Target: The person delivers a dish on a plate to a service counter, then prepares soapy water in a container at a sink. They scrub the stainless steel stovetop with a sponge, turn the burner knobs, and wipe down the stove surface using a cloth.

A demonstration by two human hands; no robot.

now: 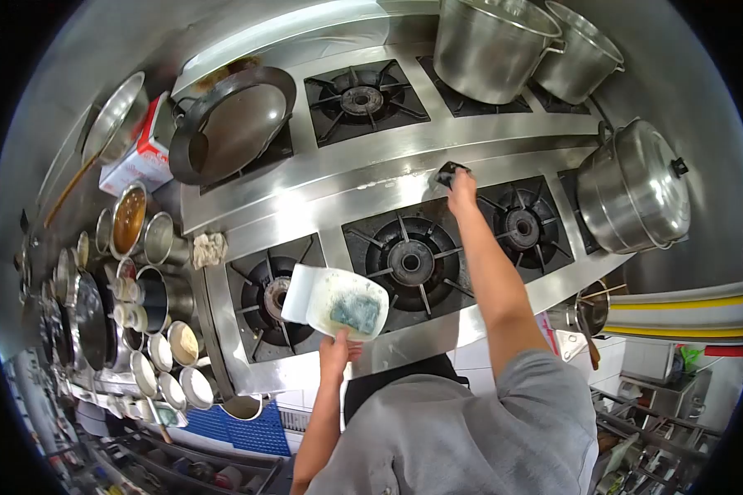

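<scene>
My left hand [336,355] grips the near edge of a white plastic container [298,294], tilted above the front burners. Inside it lies a wet greenish-grey piece [360,312] that looks like a scouring pad. My right arm reaches forward over the stove. The fingers of my right hand [463,190] are closed on a small black pad [448,173], which lies against the steel ledge [388,183] between the two burner rows. White wet streaks show on the ledge to the left of that pad.
A big wok [243,124] sits at the back left. Tall steel pots [495,49] stand at the back right, and a lidded pot [636,190] at the right. Bowls of ingredients [183,342] crowd the left side. A crumpled cloth [210,249] rests on the stove's left edge.
</scene>
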